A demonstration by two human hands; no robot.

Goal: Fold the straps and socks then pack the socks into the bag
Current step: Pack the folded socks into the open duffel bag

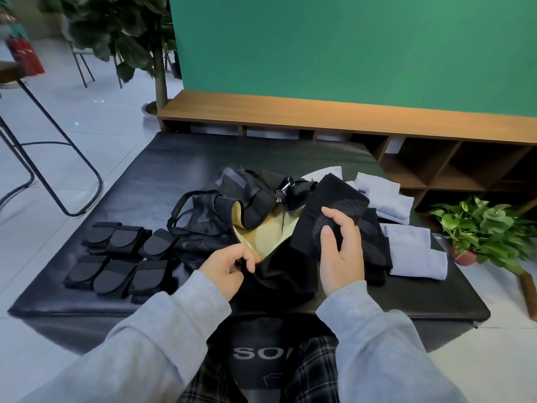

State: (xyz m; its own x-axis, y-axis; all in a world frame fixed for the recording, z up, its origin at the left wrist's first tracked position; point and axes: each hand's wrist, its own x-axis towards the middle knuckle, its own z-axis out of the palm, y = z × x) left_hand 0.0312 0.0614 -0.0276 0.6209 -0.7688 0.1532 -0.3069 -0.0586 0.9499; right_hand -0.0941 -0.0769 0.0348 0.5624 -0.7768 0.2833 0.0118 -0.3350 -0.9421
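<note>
Above bag (261, 228) mouth (open): sock (328, 210).

Bag (261, 228) sits mid-table (145, 175). Folded straps (116, 257) lie left of it in two rows; folded socks (406, 228) lie right. Potted plant (479, 228) stands beyond the table's right edge.

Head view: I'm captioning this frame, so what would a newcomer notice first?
The open black bag at the mat's centre, its pale yellow lining showing, held at the near edge by the left hand. The right hand grips a black sock above the opening. Folded black straps lie left, light grey socks right.
</note>
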